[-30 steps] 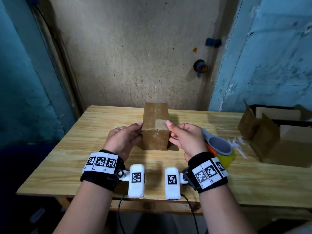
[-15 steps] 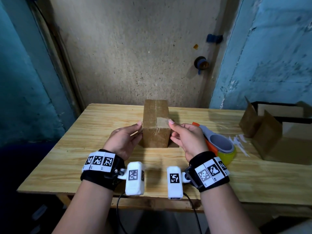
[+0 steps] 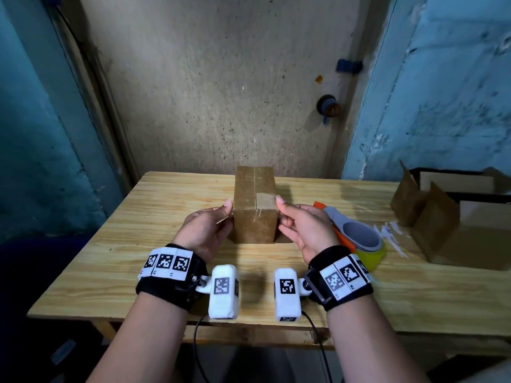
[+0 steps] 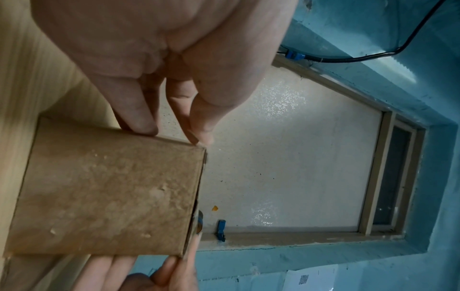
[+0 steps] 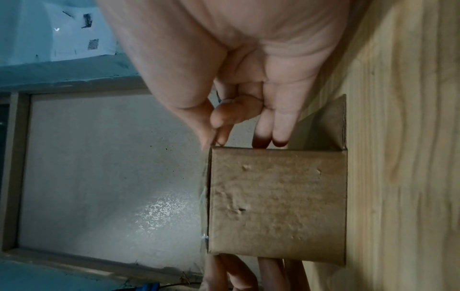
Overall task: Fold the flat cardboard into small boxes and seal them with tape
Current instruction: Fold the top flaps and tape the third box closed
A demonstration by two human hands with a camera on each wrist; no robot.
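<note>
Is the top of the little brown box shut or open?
Shut. The small box has its two top flaps meeting flat along a middle seam, with shiny tape over the near end. A bottom flap sticks out sideways.

Tape dispenser (image 3: 356, 239) just beside right hand (image 3: 307, 230).
</note>
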